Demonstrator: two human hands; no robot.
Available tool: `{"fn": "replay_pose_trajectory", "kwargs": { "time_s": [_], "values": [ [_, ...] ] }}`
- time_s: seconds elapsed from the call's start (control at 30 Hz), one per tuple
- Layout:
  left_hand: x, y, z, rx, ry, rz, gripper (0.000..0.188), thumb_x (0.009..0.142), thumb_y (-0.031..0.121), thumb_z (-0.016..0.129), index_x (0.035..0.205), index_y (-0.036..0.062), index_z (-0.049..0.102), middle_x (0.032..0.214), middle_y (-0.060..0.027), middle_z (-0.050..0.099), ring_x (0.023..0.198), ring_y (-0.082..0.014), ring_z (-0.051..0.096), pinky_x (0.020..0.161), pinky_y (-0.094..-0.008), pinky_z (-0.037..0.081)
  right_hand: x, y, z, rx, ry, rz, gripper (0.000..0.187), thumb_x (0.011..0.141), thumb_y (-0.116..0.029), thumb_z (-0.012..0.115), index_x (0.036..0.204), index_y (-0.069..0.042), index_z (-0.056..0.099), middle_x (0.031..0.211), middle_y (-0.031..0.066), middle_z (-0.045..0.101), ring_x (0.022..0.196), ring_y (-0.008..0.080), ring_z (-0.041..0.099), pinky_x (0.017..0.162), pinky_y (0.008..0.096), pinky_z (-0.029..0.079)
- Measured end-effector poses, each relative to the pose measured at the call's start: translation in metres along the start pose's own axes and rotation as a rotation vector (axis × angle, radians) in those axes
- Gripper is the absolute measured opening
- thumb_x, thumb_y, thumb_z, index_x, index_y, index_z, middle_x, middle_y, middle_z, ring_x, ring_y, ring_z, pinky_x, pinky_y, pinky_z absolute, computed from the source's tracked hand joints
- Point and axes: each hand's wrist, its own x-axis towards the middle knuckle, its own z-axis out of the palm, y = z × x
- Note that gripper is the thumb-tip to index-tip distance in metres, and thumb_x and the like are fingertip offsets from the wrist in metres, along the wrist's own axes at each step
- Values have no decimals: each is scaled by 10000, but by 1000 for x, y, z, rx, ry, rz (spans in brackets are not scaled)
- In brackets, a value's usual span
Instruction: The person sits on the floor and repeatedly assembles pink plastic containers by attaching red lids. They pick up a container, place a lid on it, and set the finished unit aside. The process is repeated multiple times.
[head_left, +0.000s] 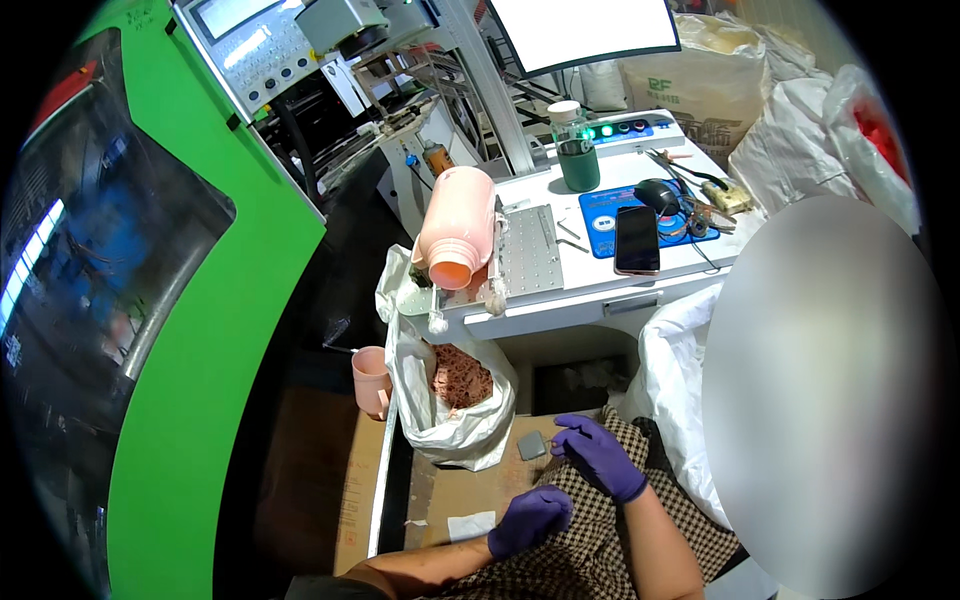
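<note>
Both my hands wear purple gloves and are over my checkered lap [590, 535]. My left hand [530, 520] is closed, its fingers curled inward and mostly hidden. Farther up and to the right is my right hand [600, 458], with its bent fingers apart and nothing visible between them. Close to its fingertips sits a small grey square piece [531, 446] over brown cardboard [450, 495]. A pink plastic jug-like body [460, 215] lies on a perforated metal plate [530, 250] on the white worktable, its round mouth toward me.
A white sack [455, 440] with reddish-brown contents hangs below the table, beside a pink cup [371, 380]. On the table are a phone [637, 240], a green bottle [576, 155] and pliers [690, 170]. A green machine [190, 300] stands left; a blurred patch covers the right.
</note>
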Motion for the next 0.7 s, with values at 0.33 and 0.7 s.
{"fn": "replay_pose_trajectory", "kwargs": {
  "time_s": [0.33, 0.7],
  "values": [
    [9, -1, 20, -140, 54, -79, 141, 1020, 10, 525, 1097, -10, 641, 986, -100, 630, 739, -151, 593, 637, -290, 466, 5, -3, -28, 171, -28, 94, 440, 1040, -229, 564, 1404, -1, 464, 1130, 115, 661, 1048, 217, 661, 956, 350, 522],
    [10, -6, 15, 11, 36, 12, 122, 1000, 7, 565, 1088, -3, 649, 960, -77, 607, 769, -147, 608, 672, -278, 489, 4, -7, -25, 192, -33, 35, 433, 1060, -231, 517, 1421, 0, 451, 1144, 119, 660, 1055, 212, 661, 964, 357, 527]
  ]
}}
